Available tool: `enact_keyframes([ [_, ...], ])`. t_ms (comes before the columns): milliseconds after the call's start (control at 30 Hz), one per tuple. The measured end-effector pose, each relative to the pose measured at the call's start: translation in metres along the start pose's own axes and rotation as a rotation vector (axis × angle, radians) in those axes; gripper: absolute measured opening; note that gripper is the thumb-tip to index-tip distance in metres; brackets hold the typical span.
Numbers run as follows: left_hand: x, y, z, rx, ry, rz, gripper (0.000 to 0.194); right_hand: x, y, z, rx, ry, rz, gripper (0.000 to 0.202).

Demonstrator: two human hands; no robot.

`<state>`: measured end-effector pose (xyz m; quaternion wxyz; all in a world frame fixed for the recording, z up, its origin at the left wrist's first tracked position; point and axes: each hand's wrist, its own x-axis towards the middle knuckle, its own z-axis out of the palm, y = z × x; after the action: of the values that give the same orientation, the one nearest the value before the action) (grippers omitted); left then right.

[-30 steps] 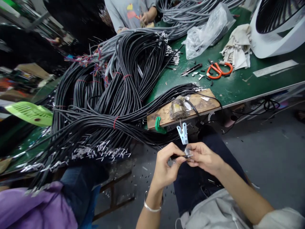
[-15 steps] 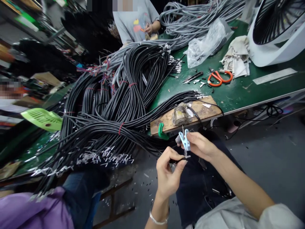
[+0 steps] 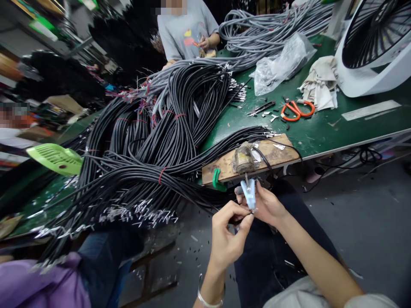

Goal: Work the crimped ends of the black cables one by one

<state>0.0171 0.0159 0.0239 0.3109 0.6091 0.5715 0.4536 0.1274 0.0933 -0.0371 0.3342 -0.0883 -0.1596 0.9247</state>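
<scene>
Many black cables, red-banded, crowd the green table on your left. Your left hand pinches a dark, bright-tipped cable end at the foot of a pale-blue, V-shaped clothespin just below the wooden board; your right hand grips the clothespin's sides. An orange-handled tool lies farther right.

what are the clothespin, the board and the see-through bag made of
Clothespin: probably plastic, from its even light-blue colour; finish unclear. Board: apparently unpainted wood, worn, given its stained tan surface. Bag: likely thin, shiny plastic film, being see-through and crumpled with highlights.
</scene>
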Motion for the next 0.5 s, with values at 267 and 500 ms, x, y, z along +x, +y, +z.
enact_keyframes([
  [267, -0.01, -0.009, -0.007, -0.003, -0.04, 0.113, 0.007, -0.034, 0.001, -0.022, -0.239, 0.176, -0.17, 0.029],
  [500, 0.001, -0.015, -0.013, 0.1, -0.131, 0.078, 0.011, -0.056, -0.001, -0.004, -0.918, 0.332, -0.446, 0.013],
])
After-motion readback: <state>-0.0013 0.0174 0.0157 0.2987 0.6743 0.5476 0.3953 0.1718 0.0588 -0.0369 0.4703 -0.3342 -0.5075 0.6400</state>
